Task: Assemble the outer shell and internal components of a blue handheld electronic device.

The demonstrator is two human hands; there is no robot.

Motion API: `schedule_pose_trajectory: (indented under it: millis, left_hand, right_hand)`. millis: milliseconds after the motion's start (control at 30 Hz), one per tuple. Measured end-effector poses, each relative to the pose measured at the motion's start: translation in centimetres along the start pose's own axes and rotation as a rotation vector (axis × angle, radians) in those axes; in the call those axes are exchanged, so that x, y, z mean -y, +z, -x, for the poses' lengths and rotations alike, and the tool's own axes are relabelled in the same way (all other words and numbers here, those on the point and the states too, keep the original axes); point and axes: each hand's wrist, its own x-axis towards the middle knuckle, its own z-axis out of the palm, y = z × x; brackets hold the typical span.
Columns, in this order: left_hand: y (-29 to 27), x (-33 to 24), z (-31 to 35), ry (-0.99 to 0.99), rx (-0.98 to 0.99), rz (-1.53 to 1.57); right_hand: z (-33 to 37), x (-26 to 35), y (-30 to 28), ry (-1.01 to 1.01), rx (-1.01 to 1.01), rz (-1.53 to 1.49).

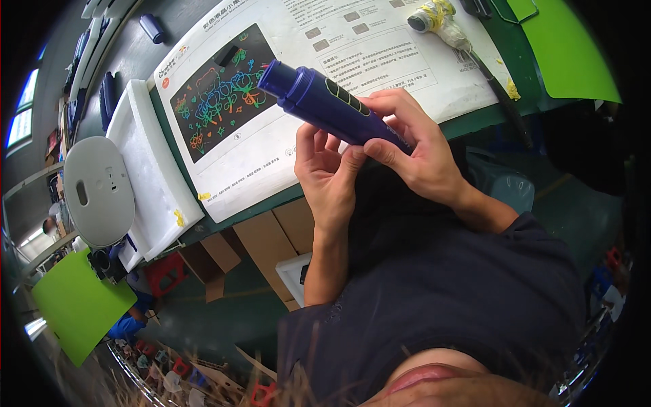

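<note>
Above the near edge of the bench I hold a dark blue, thick marker-shaped tube point(324, 102), tilted with its narrower stepped end up and to the left. A row of outlined oval segments runs along its side. My left hand point(329, 173) supports the tube from below, fingers curled and thumb against it. Around the lower end, my right hand point(417, 149) is closed, thumb on the near side and fingers over the top. That lower end is partly hidden by the right hand. Beneath lies a large printed sheet point(251, 169) with a colourful drawing on black.
At the upper right lies a tape-wrapped electric screwdriver point(441, 24) with a dark shaft. A white foam tray point(146, 163) and a grey oval panel point(100, 192) stand at the left. Small blue parts point(152, 28) point(107, 102) lie farther back. Cardboard boxes point(274, 241) are below the bench.
</note>
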Motion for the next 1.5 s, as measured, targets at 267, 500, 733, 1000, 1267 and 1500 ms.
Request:
schedule_pose_trajectory:
  millis: [267, 500, 733, 1000, 1267, 1500]
  left_hand:
    - [-1.6, -3.2, -0.8, 0.045, -0.022, -0.076]
    - [-0.1, -3.0, 0.1, 0.176, -0.106, -0.256]
    - [1.1, -3.2, 0.7, 0.315, -0.077, -0.384]
    - [1.9, -3.2, 1.4, 0.598, -0.024, -0.692]
    - [1.5, -2.5, 0.7, 0.665, -0.091, -0.636]
    - [1.4, 0.3, 1.2, 0.702, -0.116, -0.654]
  right_hand:
    - [-1.3, 0.0, -2.3, -0.228, 0.134, 0.351]
    - [-3.9, 0.2, -0.9, -0.484, -0.093, 0.424]
    - [-4.1, -0.4, 1.2, -0.467, -0.201, 0.380]
    - [-4.2, 0.7, 1.1, -0.497, -0.208, 0.257]
    - [-4.9, 0.0, -0.8, -0.639, -0.275, 0.230]
    - [-2.3, 2.0, 1.8, 0.447, 0.020, -1.028]
